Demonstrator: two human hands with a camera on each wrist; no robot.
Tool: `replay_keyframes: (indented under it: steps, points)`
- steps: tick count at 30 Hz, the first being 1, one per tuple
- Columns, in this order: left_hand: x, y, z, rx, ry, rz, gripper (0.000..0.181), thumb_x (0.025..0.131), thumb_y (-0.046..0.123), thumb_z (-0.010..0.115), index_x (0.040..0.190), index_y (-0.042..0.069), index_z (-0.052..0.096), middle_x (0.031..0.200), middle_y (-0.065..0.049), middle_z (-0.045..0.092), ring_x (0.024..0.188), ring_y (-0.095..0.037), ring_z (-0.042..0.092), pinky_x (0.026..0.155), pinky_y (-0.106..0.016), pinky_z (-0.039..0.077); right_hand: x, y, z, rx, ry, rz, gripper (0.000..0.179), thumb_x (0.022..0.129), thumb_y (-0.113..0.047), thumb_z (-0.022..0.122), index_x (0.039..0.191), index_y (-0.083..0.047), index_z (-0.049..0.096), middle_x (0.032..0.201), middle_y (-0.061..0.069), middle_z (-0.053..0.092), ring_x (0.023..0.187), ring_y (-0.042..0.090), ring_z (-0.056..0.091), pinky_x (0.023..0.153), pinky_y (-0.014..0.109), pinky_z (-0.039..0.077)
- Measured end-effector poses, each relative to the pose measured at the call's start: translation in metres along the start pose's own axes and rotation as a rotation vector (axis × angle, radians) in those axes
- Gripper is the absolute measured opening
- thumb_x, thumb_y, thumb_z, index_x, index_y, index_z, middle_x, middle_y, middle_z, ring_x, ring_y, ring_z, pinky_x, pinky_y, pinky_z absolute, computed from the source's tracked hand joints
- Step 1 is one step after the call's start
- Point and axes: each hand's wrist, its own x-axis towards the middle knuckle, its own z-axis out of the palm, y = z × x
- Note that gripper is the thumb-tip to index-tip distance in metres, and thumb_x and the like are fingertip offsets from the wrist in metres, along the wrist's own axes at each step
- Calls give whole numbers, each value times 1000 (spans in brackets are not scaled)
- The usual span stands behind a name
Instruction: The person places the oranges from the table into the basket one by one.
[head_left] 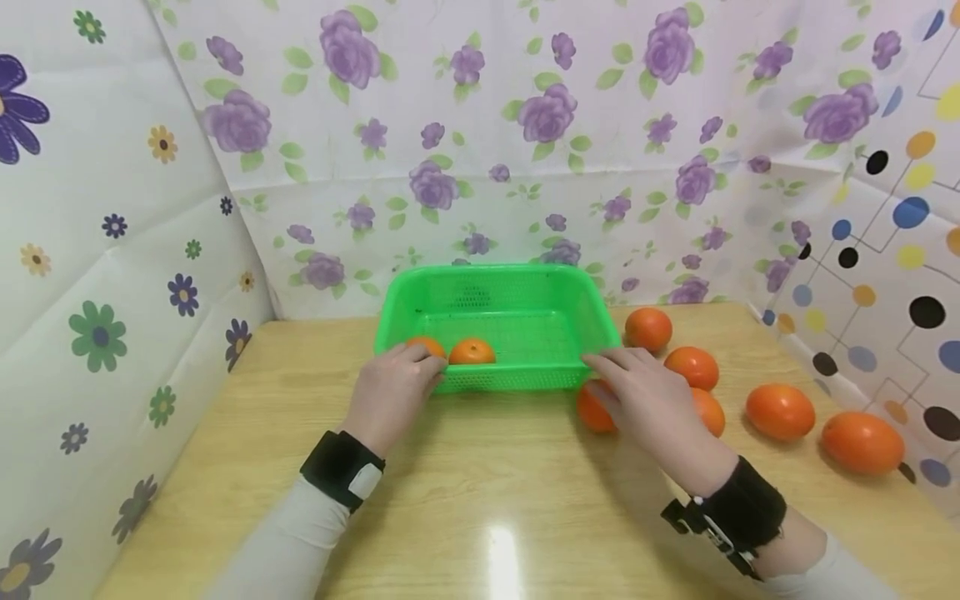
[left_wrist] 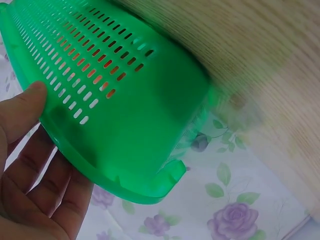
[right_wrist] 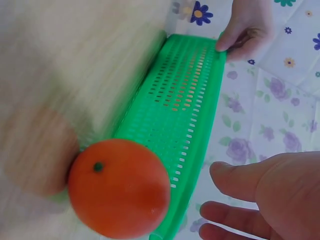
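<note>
With 12 o'clock straight ahead of me and the clock centred on the green basket (head_left: 525, 377), I lean both hands toward its near side on a wood-grain table (head_left: 465, 475). My left hand (head_left: 395, 383), at 8 o'clock, grips the near left corner of the basket: the left wrist view shows my thumb on the outer face just by the rim and my fingers on the other side of that edge. My right hand (head_left: 648, 400), at 4 o'clock, is held wide over the near right corner, thumb and fingers spread apart; I cannot tell whether its fingertips touch the rim. Inside the basket, toward 8 o'clock, two orange fruits (head_left: 472, 352) sit side by side against the near wall, the left one partly hidden behind my left hand. Outside, six red-orange fruits (head_left: 780, 412) lie on the table between 3 and 4 o'clock. The farthest from me rests just beside the basket at 3 o'clock; another, partly covered by my right hand, is close against the near right corner at 4 o'clock; the rest trail off to the right. I wear a black band (head_left: 341, 469) on each wrist, with pale sleeves (head_left: 292, 533) behind. A cloth (head_left: 517, 200) with purple roses hangs at 12 o'clock, behind the basket.
</note>
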Motion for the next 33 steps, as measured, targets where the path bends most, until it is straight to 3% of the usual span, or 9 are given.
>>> replay_keyframes:
  steps: [5, 11, 24, 33]
  points:
    - [3, -2, -4, 5, -8, 0, 15, 83, 19, 80, 96, 15, 75, 94, 2, 67, 88, -19, 62, 77, -28, 53, -14, 0, -9, -13, 14, -28, 38, 86, -28, 77, 123, -19, 71, 113, -2, 67, 105, 22, 61, 67, 35, 54]
    - [3, -2, -3, 2, -4, -4, 14, 83, 20, 80, 96, 15, 76, 93, 1, 67, 88, -20, 62, 76, -30, 53, -27, 1, -10, -24, 3, -35, 51, 79, -26, 83, 128, -20, 69, 113, -3, 67, 102, 21, 63, 57, 33, 50]
    - [-3, -1, -2, -26, -11, -24, 14, 83, 18, 80, 96, 16, 76, 94, 2, 66, 90, -19, 62, 79, -29, 52, -33, 3, 5, 2, -87, -57, 62, 78, -35, 82, 137, -24, 63, 132, 3, 60, 117, 26, 55, 79, 41, 53]
    - [-1, 0, -4, -28, -6, -25, 13, 84, 18, 79, 96, 15, 76, 95, 2, 67, 91, -19, 63, 79, -29, 52, -31, 5, 8, 3, -106, -39, 62, 79, -37, 81, 137, -29, 63, 134, 3, 58, 119, 26, 54, 77, 42, 52]
